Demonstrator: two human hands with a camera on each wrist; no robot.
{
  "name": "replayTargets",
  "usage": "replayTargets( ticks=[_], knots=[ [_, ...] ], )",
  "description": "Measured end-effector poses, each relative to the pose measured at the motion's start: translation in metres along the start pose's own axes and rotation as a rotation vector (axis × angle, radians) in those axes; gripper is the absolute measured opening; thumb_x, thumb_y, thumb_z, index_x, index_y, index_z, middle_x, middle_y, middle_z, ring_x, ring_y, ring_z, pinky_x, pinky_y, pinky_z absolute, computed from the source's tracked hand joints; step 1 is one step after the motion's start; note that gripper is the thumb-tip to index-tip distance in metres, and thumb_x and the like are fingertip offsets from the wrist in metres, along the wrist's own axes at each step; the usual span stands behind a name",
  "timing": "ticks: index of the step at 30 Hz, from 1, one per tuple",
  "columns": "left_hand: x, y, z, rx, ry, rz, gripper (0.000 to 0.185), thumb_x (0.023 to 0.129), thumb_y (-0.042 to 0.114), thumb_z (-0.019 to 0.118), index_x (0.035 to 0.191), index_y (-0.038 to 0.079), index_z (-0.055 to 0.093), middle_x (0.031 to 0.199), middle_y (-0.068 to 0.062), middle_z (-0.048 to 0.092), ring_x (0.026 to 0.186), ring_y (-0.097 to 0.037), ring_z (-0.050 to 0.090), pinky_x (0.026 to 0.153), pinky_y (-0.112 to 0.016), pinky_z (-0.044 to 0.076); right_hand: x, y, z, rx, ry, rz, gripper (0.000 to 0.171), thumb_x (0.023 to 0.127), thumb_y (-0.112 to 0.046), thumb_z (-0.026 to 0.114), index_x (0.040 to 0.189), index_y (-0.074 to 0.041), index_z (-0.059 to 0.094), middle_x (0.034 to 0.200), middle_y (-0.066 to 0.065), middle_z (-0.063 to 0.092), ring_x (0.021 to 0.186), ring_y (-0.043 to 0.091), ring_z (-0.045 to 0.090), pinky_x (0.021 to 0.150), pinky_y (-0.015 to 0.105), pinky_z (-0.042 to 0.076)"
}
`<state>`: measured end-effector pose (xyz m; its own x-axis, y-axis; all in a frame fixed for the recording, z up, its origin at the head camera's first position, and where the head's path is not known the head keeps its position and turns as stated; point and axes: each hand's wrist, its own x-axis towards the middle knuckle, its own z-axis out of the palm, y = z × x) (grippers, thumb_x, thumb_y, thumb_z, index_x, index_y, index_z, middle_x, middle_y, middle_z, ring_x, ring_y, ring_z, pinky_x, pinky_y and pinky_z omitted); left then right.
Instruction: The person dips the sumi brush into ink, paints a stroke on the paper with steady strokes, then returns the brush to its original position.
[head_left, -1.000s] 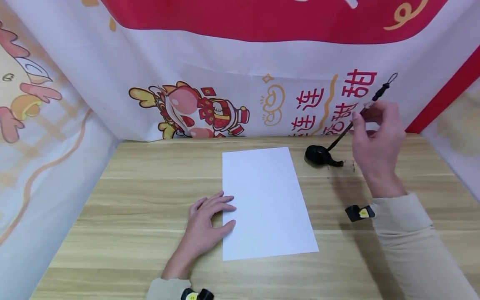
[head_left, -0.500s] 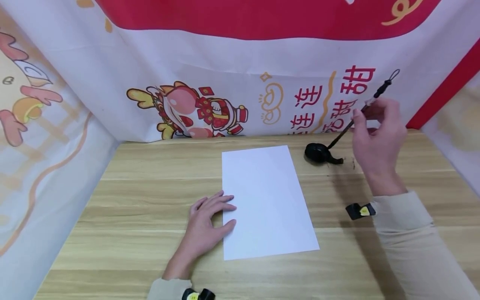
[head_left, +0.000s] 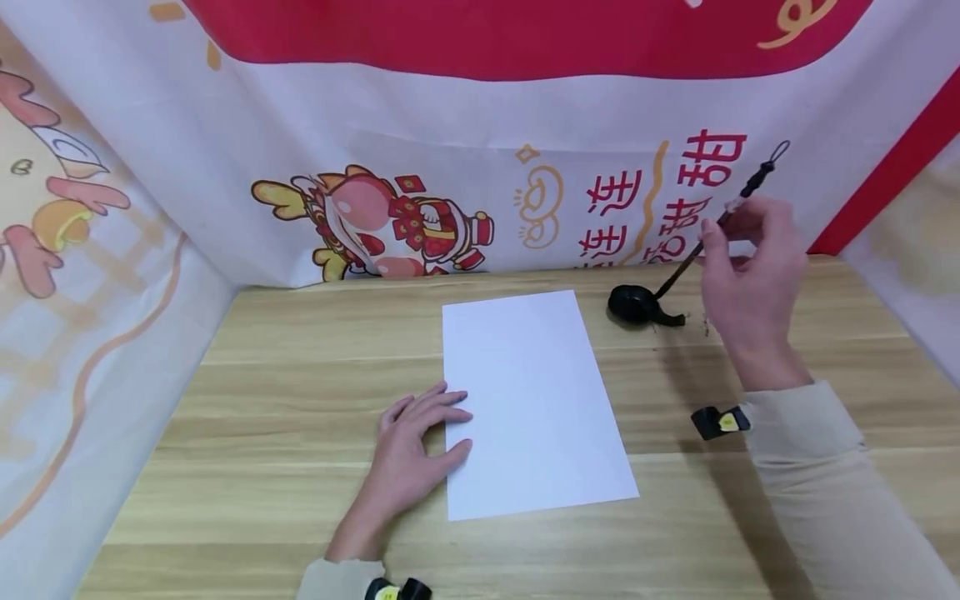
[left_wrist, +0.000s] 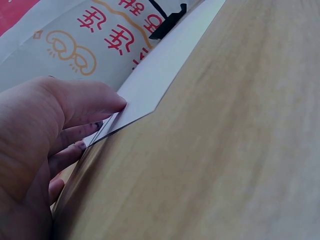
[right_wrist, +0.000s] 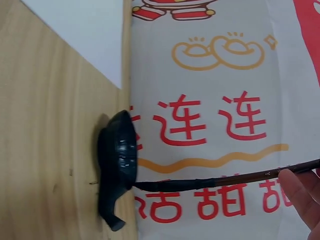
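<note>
My right hand pinches a calligraphy brush by its upper shaft, between thumb and fingers. The dark handle slants down leftward, a loop at its top end. In the right wrist view the dark bristles point at the rim of a black ink dish. That glossy dish has a curved, stem-like tail and sits right of a blank white sheet of paper. My left hand rests at the sheet's left edge, fingers spread and relaxed. Dark smudges mark some of its fingertips in the left wrist view.
The wooden table carries the paper and dish. Small dark specks lie right of the dish. A printed white and red cloth hangs along the back edge, close behind the dish. More cloth hangs at the left side.
The head view has shifted slightly. The brush's top end sways a little right, then back left, while its tip stays at the dish. My left hand keeps its place on the paper.
</note>
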<state>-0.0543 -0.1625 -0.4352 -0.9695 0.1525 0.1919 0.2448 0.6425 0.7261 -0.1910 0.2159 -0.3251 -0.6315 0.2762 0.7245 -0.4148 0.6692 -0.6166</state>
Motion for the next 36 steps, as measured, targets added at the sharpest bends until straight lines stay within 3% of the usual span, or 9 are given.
replayTargets(
  ticks=[4,12,21,28,34,36],
  knots=[
    [0.0000,0.0002,-0.0002,0.006,-0.005,-0.002,0.030,0.087,0.015,0.087,0.114,0.027,0.079,0.147,0.005,0.071,0.153,-0.028,0.052,0.126,-0.062,0.021,0.0012,-0.0028,-0.0019,-0.008,0.006,0.023,0.033,0.108,-0.035,0.063,0.132,-0.013,0.065,0.122,0.012,0.073,0.100,-0.016,0.059,0.076,0.008,0.047],
    [-0.0013,-0.0013,0.0014,-0.007,-0.005,-0.002,0.030,0.087,0.014,0.087,0.114,0.027,0.079,0.146,0.005,0.071,0.152,-0.029,0.053,0.125,-0.062,0.021,-0.0064,-0.0040,0.0055,-0.025,-0.024,0.037,0.034,0.107,-0.020,0.066,0.131,0.003,0.062,0.118,0.017,0.073,0.096,-0.018,0.055,0.074,0.005,0.043],
    [-0.0001,-0.0018,0.0011,0.018,-0.004,0.011,0.031,0.088,0.016,0.086,0.115,0.027,0.079,0.147,0.006,0.070,0.152,-0.028,0.053,0.125,-0.062,0.022,-0.0026,-0.0079,0.0012,-0.033,-0.016,0.022,0.038,0.109,-0.034,0.063,0.133,-0.004,0.063,0.122,0.014,0.072,0.100,-0.017,0.057,0.076,0.009,0.045],
    [-0.0015,-0.0023,0.0026,0.015,-0.011,0.012,0.031,0.088,0.016,0.086,0.115,0.027,0.079,0.147,0.006,0.070,0.153,-0.028,0.053,0.125,-0.063,0.021,-0.0079,-0.0031,0.0052,-0.040,-0.027,0.003,0.035,0.108,-0.024,0.066,0.130,0.003,0.062,0.118,0.017,0.074,0.098,-0.019,0.054,0.075,0.005,0.043],
    [-0.0011,-0.0014,0.0011,0.018,-0.011,0.010,0.030,0.088,0.016,0.086,0.115,0.027,0.079,0.147,0.006,0.070,0.153,-0.028,0.052,0.126,-0.063,0.021,-0.0038,-0.0069,0.0002,-0.037,-0.004,0.013,0.034,0.108,-0.034,0.064,0.132,-0.010,0.065,0.124,0.012,0.074,0.101,-0.018,0.058,0.076,0.007,0.045],
    [-0.0010,-0.0012,0.0004,0.017,-0.009,0.008,0.030,0.088,0.016,0.086,0.115,0.027,0.079,0.147,0.006,0.070,0.153,-0.028,0.052,0.126,-0.063,0.021,-0.0035,-0.0087,0.0000,-0.047,-0.017,-0.001,0.038,0.109,-0.036,0.062,0.134,-0.008,0.064,0.125,0.013,0.073,0.102,-0.018,0.057,0.078,0.008,0.045]
  ],
)
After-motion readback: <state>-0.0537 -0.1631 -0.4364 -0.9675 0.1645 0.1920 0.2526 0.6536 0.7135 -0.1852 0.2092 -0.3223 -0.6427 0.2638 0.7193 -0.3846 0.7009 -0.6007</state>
